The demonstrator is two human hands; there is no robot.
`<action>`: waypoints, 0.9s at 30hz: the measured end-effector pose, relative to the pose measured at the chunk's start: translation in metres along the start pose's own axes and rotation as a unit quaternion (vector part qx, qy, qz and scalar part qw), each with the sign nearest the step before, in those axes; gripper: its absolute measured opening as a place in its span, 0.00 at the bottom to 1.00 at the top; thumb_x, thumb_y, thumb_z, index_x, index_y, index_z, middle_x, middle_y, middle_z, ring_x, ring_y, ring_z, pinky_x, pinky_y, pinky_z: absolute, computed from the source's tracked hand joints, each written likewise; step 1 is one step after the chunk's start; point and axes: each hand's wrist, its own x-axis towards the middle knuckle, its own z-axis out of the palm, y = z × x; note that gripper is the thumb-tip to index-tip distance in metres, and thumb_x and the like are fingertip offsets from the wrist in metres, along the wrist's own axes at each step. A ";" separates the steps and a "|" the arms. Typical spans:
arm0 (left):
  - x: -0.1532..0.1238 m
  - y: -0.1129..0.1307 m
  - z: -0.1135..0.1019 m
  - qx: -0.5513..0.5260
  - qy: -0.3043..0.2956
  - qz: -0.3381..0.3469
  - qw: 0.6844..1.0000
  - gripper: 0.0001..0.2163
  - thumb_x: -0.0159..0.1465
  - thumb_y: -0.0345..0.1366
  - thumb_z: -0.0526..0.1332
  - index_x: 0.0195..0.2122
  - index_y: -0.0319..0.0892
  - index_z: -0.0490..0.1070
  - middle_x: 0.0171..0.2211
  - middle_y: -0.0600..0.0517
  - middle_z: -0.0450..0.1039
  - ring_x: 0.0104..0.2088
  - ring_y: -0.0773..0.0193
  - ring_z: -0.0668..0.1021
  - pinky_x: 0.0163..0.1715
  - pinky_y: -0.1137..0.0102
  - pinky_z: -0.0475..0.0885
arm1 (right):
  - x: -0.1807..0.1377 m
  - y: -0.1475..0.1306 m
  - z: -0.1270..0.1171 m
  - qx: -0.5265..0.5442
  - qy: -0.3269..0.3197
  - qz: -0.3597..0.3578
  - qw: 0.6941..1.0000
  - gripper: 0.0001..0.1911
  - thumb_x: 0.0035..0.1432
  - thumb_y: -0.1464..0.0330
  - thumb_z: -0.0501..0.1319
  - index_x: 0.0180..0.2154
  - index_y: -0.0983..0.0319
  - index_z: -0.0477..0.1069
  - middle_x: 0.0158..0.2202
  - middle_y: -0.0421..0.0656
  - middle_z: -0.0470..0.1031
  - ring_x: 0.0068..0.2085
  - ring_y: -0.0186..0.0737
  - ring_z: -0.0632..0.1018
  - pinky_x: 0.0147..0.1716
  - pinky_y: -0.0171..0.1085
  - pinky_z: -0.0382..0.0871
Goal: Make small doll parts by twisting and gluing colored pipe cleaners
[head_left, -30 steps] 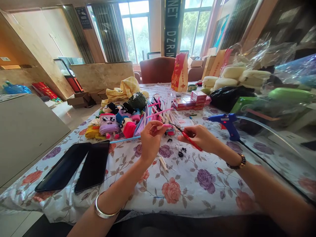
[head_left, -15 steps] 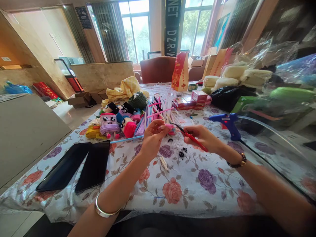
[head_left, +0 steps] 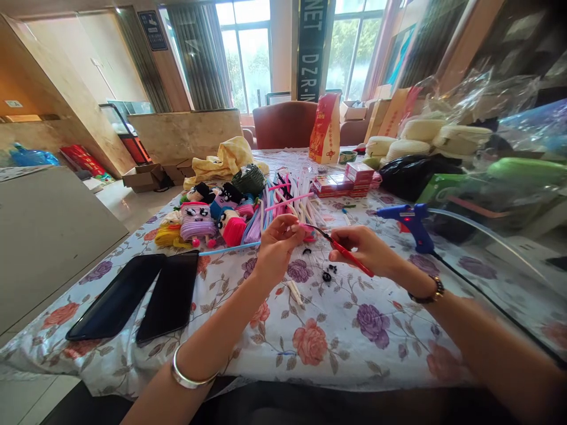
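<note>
In the middle of the view, my left hand is closed, thumb and fingers pinching a small pink fuzzy piece, mostly covered by the fingers. My right hand grips red tweezers with a dark curved tip, which reaches to the pink piece. Under the hands lie small black curled bits and some cream-coloured short strips. Just behind stands a pile of pink, white and purple pipe cleaners. To its left sit several fuzzy dolls with faces, among them a lilac one.
A blue glue gun with a lit red light stands right, its cord trailing to the edge. Two black phones lie left on the flowered tablecloth. Small red boxes, a red paper bag and cream rolls are at the back.
The tweezer tip is now closer to my left fingertips, and less of the pink piece shows. Both hands otherwise keep nearly the same place; the view has shifted slightly.
</note>
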 end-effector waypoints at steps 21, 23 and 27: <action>-0.001 0.002 0.002 0.005 0.017 -0.016 1.000 0.15 0.42 0.27 0.72 0.29 0.40 0.70 0.26 0.57 0.70 0.27 0.74 0.74 0.33 0.77 0.69 | 0.000 0.000 0.005 0.001 0.036 0.034 0.999 0.25 0.49 0.50 0.62 0.19 0.61 0.55 0.18 0.34 0.52 0.21 0.28 0.55 0.20 0.32 0.49; -0.001 0.002 0.002 0.005 0.021 -0.016 1.000 0.15 0.42 0.27 0.71 0.29 0.40 0.70 0.26 0.57 0.70 0.27 0.74 0.74 0.34 0.77 0.69 | 0.000 0.000 0.006 0.016 0.031 0.034 0.999 0.25 0.49 0.50 0.61 0.19 0.60 0.54 0.18 0.34 0.52 0.21 0.28 0.56 0.19 0.32 0.49; 0.000 0.002 0.001 0.000 0.026 -0.019 0.999 0.14 0.42 0.26 0.71 0.29 0.40 0.70 0.25 0.58 0.69 0.27 0.74 0.73 0.36 0.76 0.70 | -0.001 0.000 0.009 0.023 0.018 0.018 0.999 0.25 0.50 0.50 0.61 0.19 0.61 0.55 0.18 0.34 0.52 0.21 0.28 0.55 0.19 0.31 0.49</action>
